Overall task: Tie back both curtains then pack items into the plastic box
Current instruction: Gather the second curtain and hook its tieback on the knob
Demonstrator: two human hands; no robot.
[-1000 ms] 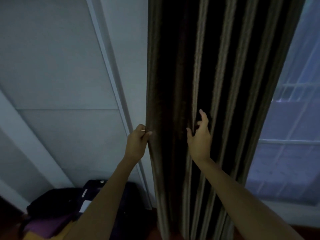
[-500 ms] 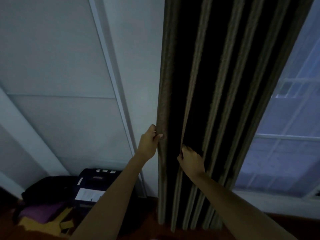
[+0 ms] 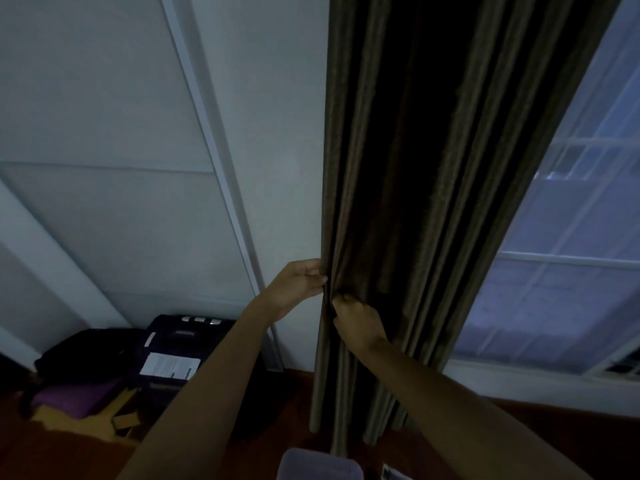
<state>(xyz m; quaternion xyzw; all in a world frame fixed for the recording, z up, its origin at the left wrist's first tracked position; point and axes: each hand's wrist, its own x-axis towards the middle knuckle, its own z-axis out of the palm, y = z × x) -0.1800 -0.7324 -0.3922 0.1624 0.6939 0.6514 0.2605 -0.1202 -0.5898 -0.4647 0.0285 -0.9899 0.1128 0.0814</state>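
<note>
Both hands, left hand (image 3: 298, 285) and right hand (image 3: 356, 322), pinch gathered folds of the dark curtain (image 3: 398, 202) hanging beside the window (image 3: 561, 271). Loose outer pleats could slip my grip, and no tie-back is in view.

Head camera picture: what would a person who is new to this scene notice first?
First, the dark curtain hanging down the middle, gathered into folds. Both hands grip its left edge side by side: the left hand just above the right hand. Next, the pale window on the right, and dark bags on the floor at lower left.
</note>
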